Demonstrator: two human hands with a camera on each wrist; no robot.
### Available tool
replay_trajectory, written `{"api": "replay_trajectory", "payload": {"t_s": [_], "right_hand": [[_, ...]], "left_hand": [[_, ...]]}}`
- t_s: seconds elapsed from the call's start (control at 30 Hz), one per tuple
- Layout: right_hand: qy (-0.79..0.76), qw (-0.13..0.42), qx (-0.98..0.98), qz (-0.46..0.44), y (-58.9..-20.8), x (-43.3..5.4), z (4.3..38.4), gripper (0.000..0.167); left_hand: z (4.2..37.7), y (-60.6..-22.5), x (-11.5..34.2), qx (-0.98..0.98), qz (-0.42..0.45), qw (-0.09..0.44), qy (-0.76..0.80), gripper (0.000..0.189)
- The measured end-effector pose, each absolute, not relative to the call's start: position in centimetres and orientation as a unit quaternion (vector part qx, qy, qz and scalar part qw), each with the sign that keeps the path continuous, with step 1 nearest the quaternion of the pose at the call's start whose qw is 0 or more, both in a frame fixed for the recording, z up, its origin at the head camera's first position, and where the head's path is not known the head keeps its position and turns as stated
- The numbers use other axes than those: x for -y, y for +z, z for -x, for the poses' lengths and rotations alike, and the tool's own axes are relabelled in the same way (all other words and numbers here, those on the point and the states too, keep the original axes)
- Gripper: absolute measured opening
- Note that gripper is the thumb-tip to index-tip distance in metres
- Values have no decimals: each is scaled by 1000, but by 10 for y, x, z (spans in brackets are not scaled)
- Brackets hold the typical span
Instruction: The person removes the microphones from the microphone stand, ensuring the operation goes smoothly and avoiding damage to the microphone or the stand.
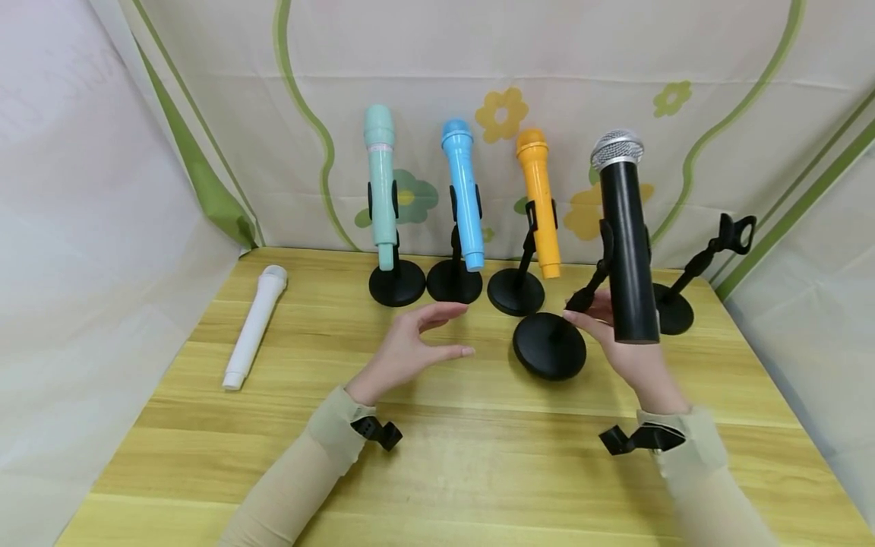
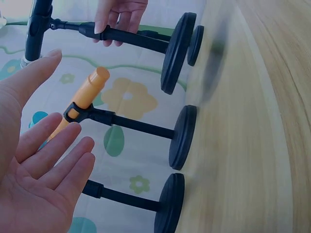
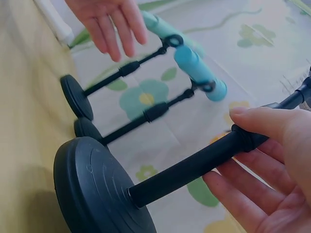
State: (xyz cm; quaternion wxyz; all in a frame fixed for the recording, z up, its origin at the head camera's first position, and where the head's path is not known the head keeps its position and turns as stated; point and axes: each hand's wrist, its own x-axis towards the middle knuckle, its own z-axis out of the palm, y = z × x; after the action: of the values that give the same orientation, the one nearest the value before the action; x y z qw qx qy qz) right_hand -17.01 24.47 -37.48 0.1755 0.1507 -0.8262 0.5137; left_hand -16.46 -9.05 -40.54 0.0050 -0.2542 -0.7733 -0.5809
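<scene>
My right hand [image 1: 625, 353] grips the post of a black microphone stand [image 3: 189, 167] between thumb and fingers. Its round base [image 1: 549, 346] is tilted and raised off the wooden table in the left wrist view. A black microphone [image 1: 629, 251] with a silver mesh head sits in that stand's clip, leaning upright. My left hand [image 1: 410, 342] hovers over the middle of the table, fingers extended, thumb apart, holding nothing. Beyond it stand a light blue microphone [image 1: 465, 197] and an orange microphone [image 1: 539, 201], each in its own black stand.
A mint green microphone [image 1: 380, 182] in a stand is at the back left of the row. An unoccupied stand [image 1: 673, 308] is at the back right. A white microphone [image 1: 254, 327] lies on the table [image 1: 437, 479] at left. Patterned curtain hangs behind.
</scene>
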Motion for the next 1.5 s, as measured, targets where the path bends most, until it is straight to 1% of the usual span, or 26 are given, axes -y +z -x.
{"api": "replay_trajectory", "payload": {"t_s": [0.23, 0.33, 0.43, 0.5, 0.57, 0.67, 0.77, 0.87, 1.03, 1.5], "right_hand": [[488, 178, 832, -195, -382, -224, 166, 23], [467, 192, 834, -221, -386, -216, 164, 27], [440, 222, 835, -244, -393, -209, 163, 36], [439, 227, 832, -253, -397, -203, 161, 36], [461, 213, 821, -261, -397, -196, 159, 33], [508, 172, 803, -260, -390, -183, 152, 28], [543, 134, 790, -253, -381, -170, 145, 28], [554, 110, 785, -253, -378, -161, 142, 30], [561, 103, 781, -253, -380, -148, 142, 27], [562, 95, 778, -263, -379, -138, 141, 27]], "left_hand": [[163, -400, 90, 761, 268, 21, -590, 57], [162, -398, 90, 757, 268, 29, -595, 57], [161, -395, 90, 751, 267, 37, -602, 55], [161, -394, 91, 748, 266, 42, -607, 55], [160, -392, 92, 744, 265, 47, -611, 54], [160, -390, 92, 741, 265, 53, -615, 53], [160, -388, 93, 735, 265, 63, -621, 50], [158, -385, 92, 720, 266, 77, -636, 46], [155, -376, 91, 701, 267, 88, -656, 42], [157, -351, 81, 672, 276, 83, -682, 41]]}}
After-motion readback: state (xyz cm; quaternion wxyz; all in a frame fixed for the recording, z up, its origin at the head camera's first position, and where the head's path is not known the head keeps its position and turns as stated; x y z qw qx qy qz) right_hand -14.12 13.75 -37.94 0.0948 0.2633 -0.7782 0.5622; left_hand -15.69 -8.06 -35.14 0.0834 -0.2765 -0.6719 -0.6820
